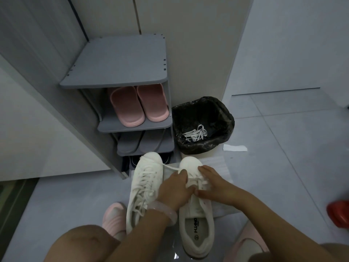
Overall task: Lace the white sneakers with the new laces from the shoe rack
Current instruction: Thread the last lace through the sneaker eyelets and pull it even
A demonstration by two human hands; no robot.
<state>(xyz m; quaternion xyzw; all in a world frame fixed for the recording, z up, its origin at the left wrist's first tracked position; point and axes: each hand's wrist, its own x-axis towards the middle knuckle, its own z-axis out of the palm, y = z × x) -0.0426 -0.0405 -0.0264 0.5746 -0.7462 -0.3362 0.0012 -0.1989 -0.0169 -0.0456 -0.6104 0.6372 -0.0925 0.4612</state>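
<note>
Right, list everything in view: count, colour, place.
white sneakers: two, white, side by side on the floor before the shoe rack; the left one laced.
shoe rack: one, grey, against the wall.
pink slippers: pair, pink, upper shelf.
grey slippers: pair, grey, shelf below.
bin: one, black liner, right of the rack.
old laces: white, in the bin.
paper strip: white, on the floor by the bin.
red object: right edge.
left hand: grip on the lace, right sneaker.
right hand: on the same sneaker.
</note>
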